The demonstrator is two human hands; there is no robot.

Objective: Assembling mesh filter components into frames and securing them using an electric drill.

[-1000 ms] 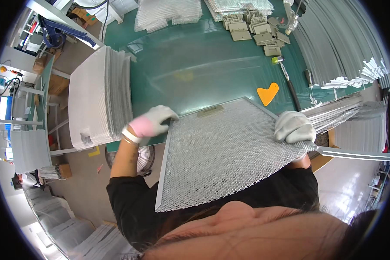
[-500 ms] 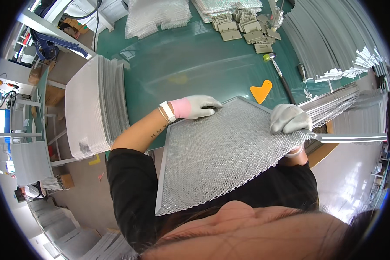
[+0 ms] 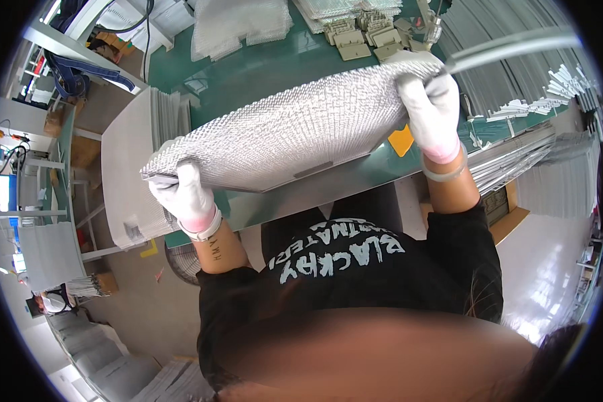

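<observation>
A silvery metal mesh panel (image 3: 288,134) is raised over the near side of the green table and stands steeply tilted between my hands. My left hand (image 3: 184,194), in a white and pink glove, is closed on its left corner. At the right end, my gloved right hand (image 3: 432,110) is closed on the opposite corner. A long pale metal strip (image 3: 516,50) juts out to the right from that corner; whether it is joined to the mesh or only held, I cannot tell. An orange scraper (image 3: 400,141) lies on the table, partly hidden behind the panel.
Stacked mesh sheets (image 3: 130,161) stand at the left. Several grey-beige plastic pieces (image 3: 352,43) lie at the back beside clear bubble-like sheets (image 3: 238,27). Long metal strips (image 3: 509,74) are piled on the right. A fan (image 3: 182,261) stands on the floor below the table.
The panel has swung up and away from my body, from lying flatter to standing steeply. My left hand has moved to its left corner; my right hand has risen with the strip.
</observation>
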